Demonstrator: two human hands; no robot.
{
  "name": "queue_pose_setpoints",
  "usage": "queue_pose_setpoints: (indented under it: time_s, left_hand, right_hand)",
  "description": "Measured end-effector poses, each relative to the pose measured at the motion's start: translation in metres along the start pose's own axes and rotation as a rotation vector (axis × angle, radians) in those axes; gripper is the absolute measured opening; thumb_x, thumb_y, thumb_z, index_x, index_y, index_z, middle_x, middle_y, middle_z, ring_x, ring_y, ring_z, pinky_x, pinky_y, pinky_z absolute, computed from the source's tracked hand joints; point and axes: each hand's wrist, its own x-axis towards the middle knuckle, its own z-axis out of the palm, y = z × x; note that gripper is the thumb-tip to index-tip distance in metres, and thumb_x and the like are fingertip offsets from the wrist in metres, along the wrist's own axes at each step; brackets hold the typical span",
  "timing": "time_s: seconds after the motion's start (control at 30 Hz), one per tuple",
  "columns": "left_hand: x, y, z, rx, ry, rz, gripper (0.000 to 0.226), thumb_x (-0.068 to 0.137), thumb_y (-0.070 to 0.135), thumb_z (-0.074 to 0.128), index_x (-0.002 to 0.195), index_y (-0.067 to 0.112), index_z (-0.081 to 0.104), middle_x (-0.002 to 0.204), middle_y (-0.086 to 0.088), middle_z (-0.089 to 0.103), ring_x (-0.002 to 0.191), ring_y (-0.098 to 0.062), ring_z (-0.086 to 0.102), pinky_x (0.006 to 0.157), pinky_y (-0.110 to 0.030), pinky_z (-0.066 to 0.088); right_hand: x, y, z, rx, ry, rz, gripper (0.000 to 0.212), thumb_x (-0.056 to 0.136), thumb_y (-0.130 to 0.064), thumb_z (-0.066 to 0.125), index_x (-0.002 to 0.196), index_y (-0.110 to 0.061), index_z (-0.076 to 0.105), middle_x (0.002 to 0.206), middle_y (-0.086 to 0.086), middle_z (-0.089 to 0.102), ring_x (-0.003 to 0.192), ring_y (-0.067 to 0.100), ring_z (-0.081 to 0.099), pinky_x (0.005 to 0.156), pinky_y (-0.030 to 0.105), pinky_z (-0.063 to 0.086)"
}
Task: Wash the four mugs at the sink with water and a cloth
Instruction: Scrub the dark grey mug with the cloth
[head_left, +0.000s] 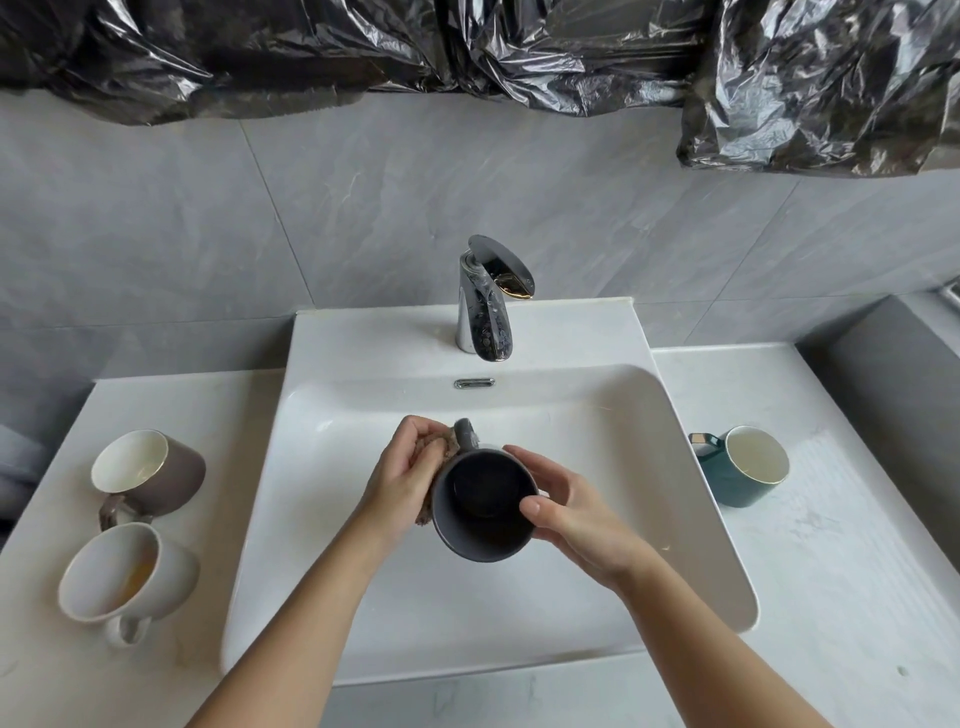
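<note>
1. The dark grey mug (483, 506) is held in the air over the basin of the white sink (363, 343), below and in front of the chrome faucet (485, 312). It is tipped so that its mouth faces the camera.
2. The mug is matte grey outside and darker inside, with a plain rim. Its handle points away, toward the faucet.
3. The left hand (402, 473) has its fingers curled round a brown cloth (427, 442) and presses it against the mug's left outer wall, just beside the handle. A strip of cloth shows lower down between palm and mug.
4. The right hand (566, 504) grips the mug from the right. The thumb lies on the near rim and the fingers curve round the far side.
5. Two mugs stand close together on the white countertop (831, 571) left of the sink. The farther one is a brown mug (171, 478) with a white inside, and nearer is a white mug (130, 577) with a yellowish stain inside.
6. A dark green mug (743, 478) with a pale inside and a thin gold rim stands on the right side, near the basin edge, handle toward the sink.
7. Black plastic sheeting (519, 52) hangs across the top of the grey tiled wall.
</note>
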Motion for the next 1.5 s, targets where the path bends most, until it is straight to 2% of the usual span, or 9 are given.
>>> queue_pose_setpoints:
  time_s: [0.43, 0.6, 0.7, 0.77, 0.93, 1.03, 1.2, 1.33, 1.5]
  left_hand:
    - [0.003, -0.002, -0.007, 0.027, -0.070, 0.030, 0.023, 0.082, 0.031, 0.049, 0.099, 0.016, 0.053, 0.051, 0.010, 0.047, 0.038, -0.008, 0.036, 0.037, -0.020, 0.031]
    - [0.004, -0.015, -0.012, 0.049, 0.134, 0.014, 0.004, 0.089, 0.018, 0.060, 0.089, 0.017, 0.056, 0.063, 0.011, 0.054, 0.045, -0.006, 0.044, 0.041, -0.018, 0.036]
    - [0.007, -0.008, -0.020, 0.068, 0.281, 0.228, 0.010, 0.082, 0.023, 0.059, 0.092, 0.024, 0.059, 0.088, 0.006, 0.062, 0.076, 0.003, 0.058, 0.070, -0.011, 0.045]
    - [0.007, 0.000, -0.018, 0.215, 0.123, 0.464, 0.018, 0.082, 0.023, 0.057, 0.097, 0.019, 0.066, 0.102, -0.001, 0.060, 0.098, -0.004, 0.058, 0.087, -0.014, 0.043]
    - [0.014, 0.007, -0.008, 0.425, -0.050, 0.671, 0.020, 0.088, 0.021, 0.057, 0.087, 0.008, 0.071, 0.094, 0.002, 0.066, 0.093, -0.009, 0.063, 0.086, -0.021, 0.047]
    - [0.020, 0.003, -0.011, 0.360, -0.045, 0.501, 0.024, 0.083, 0.032, 0.056, 0.079, 0.011, 0.069, 0.081, 0.004, 0.068, 0.081, -0.010, 0.063, 0.078, -0.021, 0.048]
    - [0.026, 0.004, -0.011, 0.044, -0.216, 0.020, 0.029, 0.086, 0.029, 0.060, 0.085, 0.002, 0.066, 0.077, -0.019, 0.062, 0.057, -0.015, 0.057, 0.049, -0.023, 0.046]
    - [0.027, -0.001, -0.012, -0.083, -0.291, 0.002, 0.037, 0.078, 0.040, 0.061, 0.085, 0.004, 0.064, 0.082, -0.007, 0.061, 0.074, -0.018, 0.056, 0.060, -0.022, 0.045]
    - [0.022, -0.005, -0.006, -0.120, -0.307, -0.115, 0.016, 0.098, 0.013, 0.050, 0.087, 0.005, 0.058, 0.061, 0.007, 0.059, 0.040, -0.005, 0.047, 0.038, -0.011, 0.031]
  right_hand:
    - [0.004, -0.006, 0.000, -0.060, 0.054, 0.014, 0.103, 0.047, -0.059, 0.092, 0.135, -0.027, 0.051, 0.136, 0.007, 0.058, 0.114, 0.018, 0.065, 0.091, 0.036, 0.055]
    - [0.001, -0.002, -0.005, -0.116, 0.093, 0.026, 0.109, 0.052, -0.049, 0.087, 0.146, -0.016, 0.043, 0.126, 0.002, 0.060, 0.101, 0.009, 0.068, 0.087, 0.032, 0.056]
    - [0.002, 0.000, -0.004, -0.115, 0.103, 0.028, 0.107, 0.054, -0.044, 0.082, 0.148, -0.013, 0.040, 0.122, 0.004, 0.058, 0.100, 0.013, 0.067, 0.079, 0.029, 0.057]
    - [0.003, -0.002, 0.000, -0.135, 0.089, 0.034, 0.106, 0.053, -0.043, 0.080, 0.147, -0.013, 0.041, 0.120, 0.004, 0.057, 0.099, 0.015, 0.065, 0.076, 0.027, 0.056]
    - [0.000, -0.013, 0.006, -0.233, 0.014, 0.011, 0.093, 0.053, -0.044, 0.077, 0.138, -0.021, 0.047, 0.127, 0.005, 0.058, 0.093, 0.006, 0.064, 0.077, 0.022, 0.053]
    - [-0.003, -0.016, 0.003, -0.288, -0.015, 0.004, 0.095, 0.054, -0.045, 0.076, 0.141, -0.020, 0.047, 0.124, -0.001, 0.060, 0.090, -0.002, 0.063, 0.082, 0.020, 0.050]
    - [-0.008, -0.015, 0.002, -0.283, -0.070, 0.014, 0.108, 0.047, -0.058, 0.089, 0.141, -0.022, 0.049, 0.131, 0.003, 0.060, 0.110, 0.015, 0.061, 0.092, 0.025, 0.049]
    - [-0.010, -0.014, 0.001, -0.249, -0.095, 0.042, 0.116, 0.046, -0.068, 0.089, 0.143, -0.021, 0.048, 0.139, 0.002, 0.058, 0.127, 0.024, 0.057, 0.105, 0.034, 0.047]
    - [-0.012, -0.017, 0.006, -0.214, -0.136, 0.059, 0.108, 0.050, -0.065, 0.089, 0.140, -0.020, 0.048, 0.139, -0.001, 0.060, 0.130, 0.022, 0.055, 0.109, 0.038, 0.045]
